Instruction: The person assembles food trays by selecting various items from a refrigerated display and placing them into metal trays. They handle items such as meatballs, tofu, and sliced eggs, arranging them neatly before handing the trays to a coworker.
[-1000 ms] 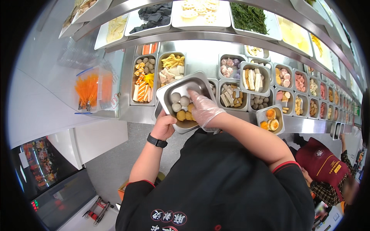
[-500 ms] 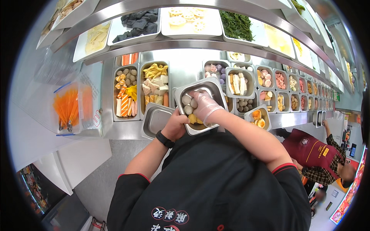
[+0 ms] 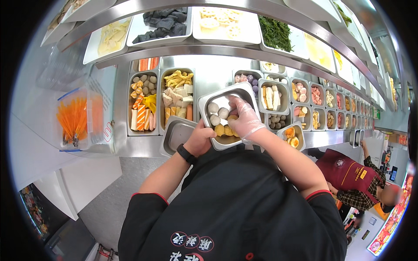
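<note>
A deep stainless steel pan (image 3: 206, 101) is tilted over the counter's front edge, in front of my body. My left hand (image 3: 199, 138), bare and with a black band at the wrist, grips its near left corner. Inside the pan lie pale grey food balls (image 3: 214, 119) and several yellow-brown balls (image 3: 224, 130). My right hand (image 3: 246, 118), in a clear plastic glove, reaches in at the pan's right side. Its fingers curl among the balls; what they hold is partly hidden. Beneath my left hand, a second metal pan (image 3: 176, 135) shows a bare inside.
Pans of sausages and tofu (image 3: 177, 98) stand left, beside a pan of sticks and balls (image 3: 141, 104). More food pans (image 3: 273, 96) run right. A steel shelf (image 3: 209, 51) with white trays crosses above. A tub of orange-wrapped sticks (image 3: 72, 117) stands left; a person in a maroon apron (image 3: 346, 167) works right.
My right hand has drawn back toward the pan's right side, uncovering more grey and yellow-brown balls. My left hand keeps its hold on the pan, which sits slightly farther right in view.
</note>
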A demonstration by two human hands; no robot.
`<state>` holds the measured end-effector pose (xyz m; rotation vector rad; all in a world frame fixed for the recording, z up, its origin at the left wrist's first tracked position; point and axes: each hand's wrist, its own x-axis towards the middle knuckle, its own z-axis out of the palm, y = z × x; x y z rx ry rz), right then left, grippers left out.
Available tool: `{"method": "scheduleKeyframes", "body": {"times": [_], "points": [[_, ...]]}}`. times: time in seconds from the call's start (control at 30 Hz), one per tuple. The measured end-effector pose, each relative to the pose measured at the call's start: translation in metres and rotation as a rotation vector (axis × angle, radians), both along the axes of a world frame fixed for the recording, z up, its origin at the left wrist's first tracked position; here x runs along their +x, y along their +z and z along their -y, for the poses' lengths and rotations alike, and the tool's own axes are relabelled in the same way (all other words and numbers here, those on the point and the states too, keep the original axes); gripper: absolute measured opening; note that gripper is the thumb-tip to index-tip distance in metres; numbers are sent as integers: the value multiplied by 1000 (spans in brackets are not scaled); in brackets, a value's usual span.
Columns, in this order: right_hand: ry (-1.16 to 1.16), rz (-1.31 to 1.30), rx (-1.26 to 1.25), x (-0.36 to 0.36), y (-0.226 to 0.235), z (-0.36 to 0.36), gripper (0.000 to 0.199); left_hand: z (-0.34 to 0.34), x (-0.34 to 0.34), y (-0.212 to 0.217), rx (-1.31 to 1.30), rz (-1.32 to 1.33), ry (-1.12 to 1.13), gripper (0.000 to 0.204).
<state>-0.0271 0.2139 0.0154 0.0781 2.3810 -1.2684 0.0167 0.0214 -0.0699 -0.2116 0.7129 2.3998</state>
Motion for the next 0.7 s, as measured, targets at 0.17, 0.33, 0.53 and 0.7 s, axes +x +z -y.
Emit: {"method": "scheduleKeyframes", "body": {"times": [0.17,0.33,0.53,0.7], "points": [[178,-222,131,18,6,2,74,-5,1,5,18,-49,12,83],[181,-200,215,34,19,-5,72,-9,5,3,-13,-77,37,86],[368,-156,473,36,24,3,72,-18,15,-2,39,-47,67,87],[314,-17,381,32,18,5,93,-17,18,-4,28,-97,25,86]]}}
